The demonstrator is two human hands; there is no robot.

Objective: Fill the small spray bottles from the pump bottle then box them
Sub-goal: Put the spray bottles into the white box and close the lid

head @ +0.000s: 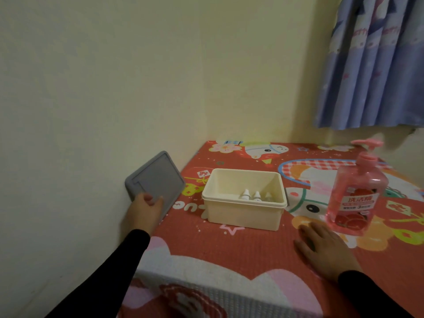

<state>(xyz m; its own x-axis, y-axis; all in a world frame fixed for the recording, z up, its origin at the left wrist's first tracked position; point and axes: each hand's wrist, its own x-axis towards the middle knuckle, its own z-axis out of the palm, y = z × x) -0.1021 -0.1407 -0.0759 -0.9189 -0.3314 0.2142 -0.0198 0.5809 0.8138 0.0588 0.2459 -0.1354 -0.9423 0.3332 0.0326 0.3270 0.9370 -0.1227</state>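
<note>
Three small spray bottles (pixel 256 195) stand inside the open cream box (pixel 243 211), with the pump bottle (pixel 354 196) nearby. The grey lid (pixel 158 180) is gripped by the left hand (pixel 145 210) beside the wall (pixel 114 88). The right hand (pixel 325 247) is laid flat, fingers spread, on the red patterned mat (pixel 206 244).

The box's (pixel 244 210) front wall hides the lower parts of your three spray bottles (pixel 256 195), so you can't judge their fill. The rightmost is a blur. The curtain (pixel 376 65) runs off the right edge.
</note>
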